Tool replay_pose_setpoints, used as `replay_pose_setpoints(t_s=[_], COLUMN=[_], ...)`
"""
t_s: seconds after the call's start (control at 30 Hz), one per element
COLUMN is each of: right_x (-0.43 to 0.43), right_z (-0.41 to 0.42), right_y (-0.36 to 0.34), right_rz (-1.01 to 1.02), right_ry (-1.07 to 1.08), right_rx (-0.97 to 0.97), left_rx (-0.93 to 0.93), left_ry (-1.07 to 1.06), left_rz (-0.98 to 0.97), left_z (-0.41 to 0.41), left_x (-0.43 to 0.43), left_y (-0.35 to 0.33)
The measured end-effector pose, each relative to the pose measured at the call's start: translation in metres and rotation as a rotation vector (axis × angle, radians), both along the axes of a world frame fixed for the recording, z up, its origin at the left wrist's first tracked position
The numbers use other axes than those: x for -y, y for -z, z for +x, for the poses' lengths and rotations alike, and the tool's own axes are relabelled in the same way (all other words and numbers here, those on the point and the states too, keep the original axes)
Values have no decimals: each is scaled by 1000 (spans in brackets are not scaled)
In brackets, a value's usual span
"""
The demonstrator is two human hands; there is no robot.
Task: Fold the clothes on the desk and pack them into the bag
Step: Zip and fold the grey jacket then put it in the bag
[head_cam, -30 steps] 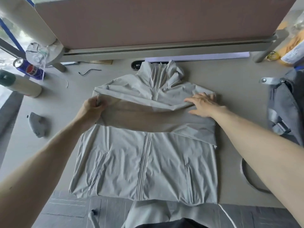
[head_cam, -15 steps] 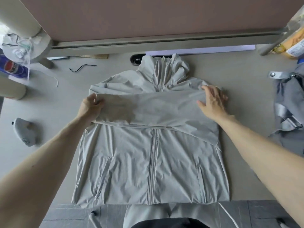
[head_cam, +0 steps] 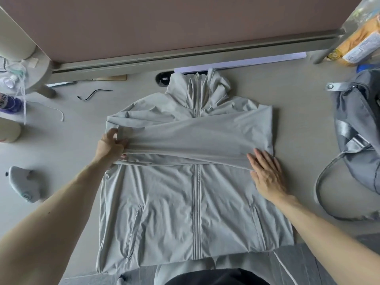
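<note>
left hand (head_cam: 112, 145) curls round the cuff end of the sleeve (head_cam: 195, 138) and holds it taut across the chest, likely so the fold lies straight. right hand (head_cam: 267, 175) lies flat, fingers straight, pressing the sleeve's lower edge at the right side of the jacket (head_cam: 174, 212), probably to pin the crease. jacket lies front up, zipped, on the desk (head_cam: 298, 120), hem hanging over the near edge. grey bag (head_cam: 359, 130) sits to the right, near but apart from it. judged: sleeve-fold stage, nothing packed yet.
</note>
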State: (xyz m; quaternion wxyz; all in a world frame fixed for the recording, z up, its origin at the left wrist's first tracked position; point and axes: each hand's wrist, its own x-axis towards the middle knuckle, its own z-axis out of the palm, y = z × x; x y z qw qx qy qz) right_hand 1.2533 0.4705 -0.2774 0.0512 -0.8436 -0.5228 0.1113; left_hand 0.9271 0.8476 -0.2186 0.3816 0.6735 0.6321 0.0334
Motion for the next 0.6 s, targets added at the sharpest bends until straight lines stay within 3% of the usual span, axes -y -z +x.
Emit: replay_pose_setpoints(t_s=[0.13, 0.27, 0.37, 0.43, 0.5, 0.6], right_x=[19, 15, -4, -26, -50, -67], right_z=[-13, -25, -33, -39, -38, -29], right_y=[-1, -1, -10, -16, -16, -4], right_rz=[-19, -95, -28, 37, 66, -1], right_ry=[13, 61, 76, 97, 134, 229], right_rx=[-4, -4, 8, 12, 15, 35], left_rx=[43, -59, -153, -144, -177, -337], left_ry=[23, 54, 241, 480, 668, 643], left_rz=[87, 188, 460, 548, 480, 309], left_z=[-4, -5, -8, 0, 8, 3], left_x=[4, 14, 22, 33, 44, 46], left_y=[9, 12, 17, 19, 28, 46])
